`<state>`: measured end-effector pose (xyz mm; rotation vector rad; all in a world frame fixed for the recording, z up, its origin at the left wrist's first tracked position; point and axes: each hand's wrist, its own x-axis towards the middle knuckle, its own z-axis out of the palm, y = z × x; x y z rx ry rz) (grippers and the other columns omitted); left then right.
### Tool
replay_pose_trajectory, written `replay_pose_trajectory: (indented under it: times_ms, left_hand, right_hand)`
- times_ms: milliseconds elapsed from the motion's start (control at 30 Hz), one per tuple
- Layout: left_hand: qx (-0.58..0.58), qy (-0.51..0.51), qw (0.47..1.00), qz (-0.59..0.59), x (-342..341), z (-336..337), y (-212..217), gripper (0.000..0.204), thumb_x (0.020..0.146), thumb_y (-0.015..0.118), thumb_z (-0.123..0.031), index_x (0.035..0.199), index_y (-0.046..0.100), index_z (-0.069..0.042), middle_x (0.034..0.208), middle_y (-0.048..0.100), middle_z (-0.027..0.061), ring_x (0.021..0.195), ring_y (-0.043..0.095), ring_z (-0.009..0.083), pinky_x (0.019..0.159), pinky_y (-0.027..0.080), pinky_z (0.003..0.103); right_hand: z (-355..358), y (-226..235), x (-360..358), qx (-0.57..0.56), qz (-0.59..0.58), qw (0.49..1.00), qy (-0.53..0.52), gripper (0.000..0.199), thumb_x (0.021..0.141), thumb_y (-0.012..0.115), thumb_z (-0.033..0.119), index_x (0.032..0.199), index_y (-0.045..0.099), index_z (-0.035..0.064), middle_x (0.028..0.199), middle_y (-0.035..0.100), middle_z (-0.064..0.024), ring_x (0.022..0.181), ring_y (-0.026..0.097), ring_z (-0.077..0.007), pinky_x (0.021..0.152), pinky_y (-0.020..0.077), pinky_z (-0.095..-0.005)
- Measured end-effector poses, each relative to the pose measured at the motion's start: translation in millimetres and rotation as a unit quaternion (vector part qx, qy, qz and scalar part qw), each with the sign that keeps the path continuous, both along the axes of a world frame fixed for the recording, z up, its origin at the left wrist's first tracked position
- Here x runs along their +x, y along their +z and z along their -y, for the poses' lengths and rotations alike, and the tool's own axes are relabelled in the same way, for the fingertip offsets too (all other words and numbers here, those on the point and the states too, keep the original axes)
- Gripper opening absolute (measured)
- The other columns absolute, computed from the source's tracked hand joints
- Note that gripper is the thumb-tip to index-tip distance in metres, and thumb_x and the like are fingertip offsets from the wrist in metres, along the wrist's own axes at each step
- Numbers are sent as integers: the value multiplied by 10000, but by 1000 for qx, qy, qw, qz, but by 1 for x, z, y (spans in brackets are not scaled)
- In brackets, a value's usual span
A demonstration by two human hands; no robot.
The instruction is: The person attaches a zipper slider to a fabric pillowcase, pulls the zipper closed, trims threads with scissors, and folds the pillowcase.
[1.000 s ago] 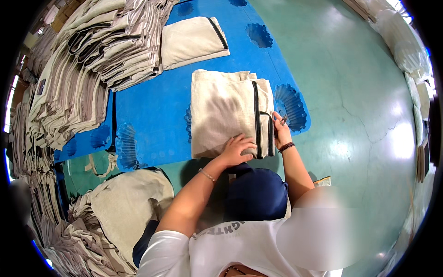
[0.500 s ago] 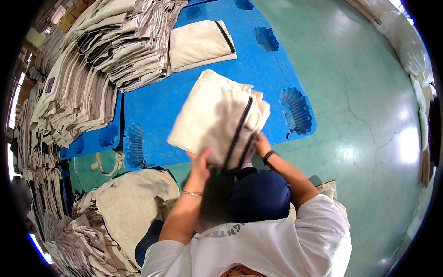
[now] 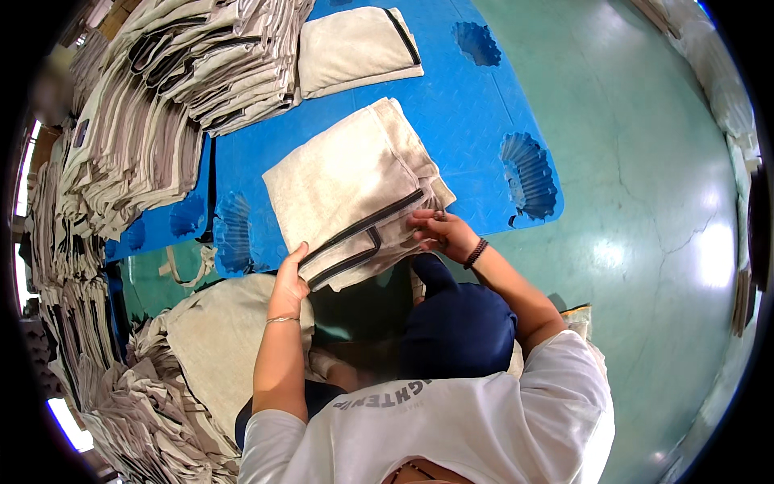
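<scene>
A small stack of folded beige cloth bags (image 3: 343, 189) with black straps is lifted and tilted above the blue plastic pallet (image 3: 476, 121). My left hand (image 3: 289, 278) grips the stack's near left corner from beneath. At the near right edge, my right hand (image 3: 439, 232), with a dark beaded bracelet on its wrist, pinches the cloth next to the straps. A single folded beige bag (image 3: 355, 50) with one black strap lies flat on the pallet farther back.
Tall piles of folded beige bags (image 3: 153, 89) fill the left side of the pallet and beyond. Loose unfolded bags (image 3: 201, 355) lie heaped at the lower left. A dark blue cloth (image 3: 455, 323) covers my lap. Green floor (image 3: 637, 185) spreads to the right.
The stack lay flat on the pallet a second ago; both hands have since lifted it and turned it counterclockwise toward the left.
</scene>
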<state>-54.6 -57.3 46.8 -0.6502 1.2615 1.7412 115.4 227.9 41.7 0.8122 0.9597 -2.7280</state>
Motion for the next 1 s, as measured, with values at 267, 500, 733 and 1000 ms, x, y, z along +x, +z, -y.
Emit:
replay_pose_trajectory:
  times_ms: [267, 500, 733, 1000]
  left_hand:
    - [-20, -30, 999, 36, 26, -10, -22, 373, 754, 637, -231, 1022, 530, 6, 1026, 567, 148, 944, 538, 298, 837, 422, 442]
    - [-226, -71, 934, -266, 34, -16, -15, 568, 704, 674, -182, 1164, 396, 0, 1155, 461, 165, 1066, 436, 306, 886, 365, 434]
    - [-299, -312, 551, -714, 52, -66, 25, 579, 614, 697, -165, 1131, 463, -47, 1212, 413, 159, 1117, 374, 335, 947, 308, 379]
    - [-270, -332, 638, -640, 20, -79, -1, 311, 656, 651, -150, 923, 574, -10, 963, 572, 117, 899, 528, 272, 777, 429, 341]
  right_hand:
    - [-30, -57, -15, 25, 133, 976, -170, 197, 849, 471, 220, 1016, 475, 115, 801, 591, -42, 413, 422, -96, 360, 351, -226]
    - [-57, -35, -55, 381, 13, 895, -231, 247, 812, 517, 116, 1029, 533, 0, 902, 610, -80, 783, 556, -125, 633, 436, -228]
    - [-66, 6, -87, 576, 107, 801, 124, 232, 821, 467, 95, 1022, 565, 34, 952, 610, -94, 881, 562, -177, 763, 426, -275]
    - [-60, 28, -85, 109, -71, 985, -111, 289, 842, 422, 62, 1126, 428, 7, 887, 599, -118, 431, 407, -85, 407, 345, -203]
